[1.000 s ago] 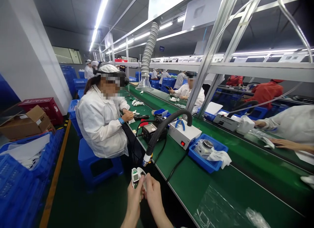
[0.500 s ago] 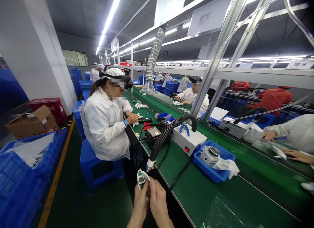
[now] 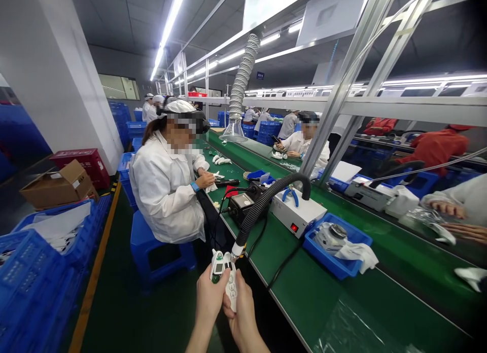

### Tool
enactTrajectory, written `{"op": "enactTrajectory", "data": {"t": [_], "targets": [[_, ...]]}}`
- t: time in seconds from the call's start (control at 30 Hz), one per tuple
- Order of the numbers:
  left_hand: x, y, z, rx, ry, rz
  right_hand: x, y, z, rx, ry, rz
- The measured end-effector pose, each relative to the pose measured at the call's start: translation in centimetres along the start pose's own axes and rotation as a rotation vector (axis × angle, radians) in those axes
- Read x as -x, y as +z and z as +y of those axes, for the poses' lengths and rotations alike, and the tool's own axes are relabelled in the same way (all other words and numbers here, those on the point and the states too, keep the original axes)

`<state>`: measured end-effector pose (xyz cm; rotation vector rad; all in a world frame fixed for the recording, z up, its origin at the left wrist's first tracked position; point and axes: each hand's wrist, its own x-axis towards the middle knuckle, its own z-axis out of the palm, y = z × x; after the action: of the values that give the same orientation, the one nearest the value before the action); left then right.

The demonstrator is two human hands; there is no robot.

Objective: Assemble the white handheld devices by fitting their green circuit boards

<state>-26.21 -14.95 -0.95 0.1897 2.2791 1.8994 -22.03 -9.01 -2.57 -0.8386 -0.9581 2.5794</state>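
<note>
My left hand (image 3: pixel 210 292) is closed around a white plastic housing (image 3: pixel 216 257) with a small grey screen and green circuit board in it. In my right hand (image 3: pixel 244 306) is a white plastic cover (image 3: pixel 232 288) with round shapes along it, tilted beside the housing. The two parts lie side by side, and my left thumb reaches across to the cover's edge. Just beyond them hangs the nozzle end of a black corrugated hose (image 3: pixel 247 221). My fingers hide the lower part of the housing.
On the green bench stand a white box with a red switch (image 3: pixel 300 216), blue-handled pliers (image 3: pixel 290 195), a black soldering-type unit (image 3: pixel 242 203) and a blue tray (image 3: pixel 337 264) holding a white device and cloth. A seated co-worker (image 3: pixel 169 190) works ahead. Clear plastic film (image 3: pixel 346 327) lies near right.
The white parts have turned apart, so the cover's face with its round shapes now shows beside the screen. My hands have shifted slightly, and the view has moved a little.
</note>
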Motion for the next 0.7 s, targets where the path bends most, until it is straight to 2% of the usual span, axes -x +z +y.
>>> {"op": "enactTrajectory", "data": {"t": [0.17,0.47,0.7], "targets": [[0.07,0.36,-0.46,-0.059,-0.002,-0.013,-0.37,-0.71,0.37,0.027,0.0,0.018],[0.09,-0.22,-0.87,-0.136,-0.03,0.006,-0.24,-0.43,0.86,-0.021,0.054,0.019],[-0.22,0.11,-0.65,-0.093,-0.015,-0.012,-0.12,-0.56,0.26,-0.059,0.041,0.017]]}}
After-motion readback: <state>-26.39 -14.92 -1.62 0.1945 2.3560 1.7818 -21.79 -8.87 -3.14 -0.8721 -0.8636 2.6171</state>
